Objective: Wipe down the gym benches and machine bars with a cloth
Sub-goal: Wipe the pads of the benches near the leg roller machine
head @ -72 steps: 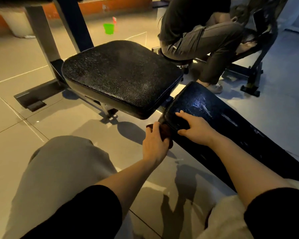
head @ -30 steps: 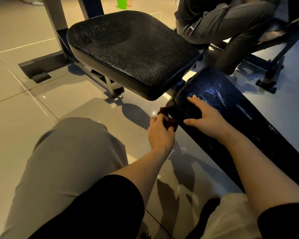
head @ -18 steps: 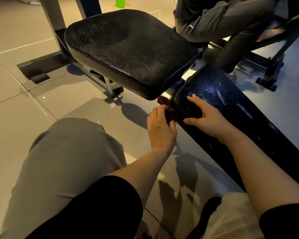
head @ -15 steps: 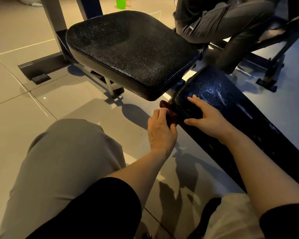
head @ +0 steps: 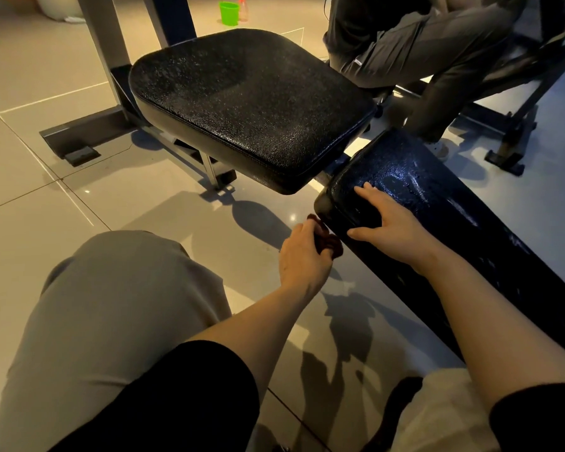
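A long dark back pad [head: 444,203] of a gym bench slopes down to the lower right, its surface wet and shiny. My right hand [head: 388,226] rests flat on the pad's near end with fingers spread. My left hand [head: 302,256] grips a small dark reddish cloth [head: 328,244] against the pad's lower left side edge, just below the rounded corner. Most of the cloth is hidden in my fingers. The black textured seat pad [head: 248,102] stands just beyond, slightly higher.
The bench's grey steel frame [head: 98,60] and foot [head: 79,141] sit at the left on a tiled floor. Another person's legs [head: 421,47] sit on a second bench [head: 516,102] at the upper right. A green bucket [head: 229,13] stands far back. My knees fill the foreground.
My left hand has slid with the cloth a little down and back along the pad's side edge, after rubbing up near the corner. My right hand stays on the pad.
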A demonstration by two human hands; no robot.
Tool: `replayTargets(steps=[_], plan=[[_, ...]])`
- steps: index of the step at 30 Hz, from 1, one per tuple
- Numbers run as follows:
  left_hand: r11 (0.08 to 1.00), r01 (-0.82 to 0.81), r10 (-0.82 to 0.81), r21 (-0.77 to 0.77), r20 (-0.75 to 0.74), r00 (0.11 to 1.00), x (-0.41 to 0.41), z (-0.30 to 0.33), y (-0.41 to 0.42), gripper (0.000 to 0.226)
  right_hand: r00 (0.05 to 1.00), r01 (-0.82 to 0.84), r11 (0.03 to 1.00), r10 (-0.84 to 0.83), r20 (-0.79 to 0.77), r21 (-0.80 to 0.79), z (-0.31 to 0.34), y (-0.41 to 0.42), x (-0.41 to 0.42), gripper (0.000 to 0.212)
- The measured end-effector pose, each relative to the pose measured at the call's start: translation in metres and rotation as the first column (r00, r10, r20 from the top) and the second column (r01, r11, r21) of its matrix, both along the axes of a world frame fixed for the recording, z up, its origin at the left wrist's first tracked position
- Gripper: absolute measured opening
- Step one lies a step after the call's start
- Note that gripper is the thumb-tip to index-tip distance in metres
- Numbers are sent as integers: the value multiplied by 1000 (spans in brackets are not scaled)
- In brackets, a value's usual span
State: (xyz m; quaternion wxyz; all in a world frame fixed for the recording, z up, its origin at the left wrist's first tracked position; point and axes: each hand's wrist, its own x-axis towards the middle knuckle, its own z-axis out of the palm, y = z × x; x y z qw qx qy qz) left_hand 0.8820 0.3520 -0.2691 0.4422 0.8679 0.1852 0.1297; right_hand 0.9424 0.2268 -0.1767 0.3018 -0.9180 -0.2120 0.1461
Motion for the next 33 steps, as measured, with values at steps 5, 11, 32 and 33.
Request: replayTargets(steps=[5, 11, 32, 33], plan=[[947, -299, 319, -117, 248, 915, 9, 14, 0, 28, 1000, 12, 1000, -12, -11, 24, 1, 0, -1, 79], [974, -206, 222, -90, 237, 946, 14, 16, -8, 32, 1000, 19, 999, -18, -10, 43, -2, -2, 1, 79], [982, -137, 162, -129, 207, 965, -3, 1, -22, 21, 997, -21, 999, 23, 80, -28, -10, -4, 4, 78], [969, -202, 232, -139, 245, 941, 0, 5, -22, 22, 997, -17, 1000, 18, 72, -16, -10, -4, 4, 78]])
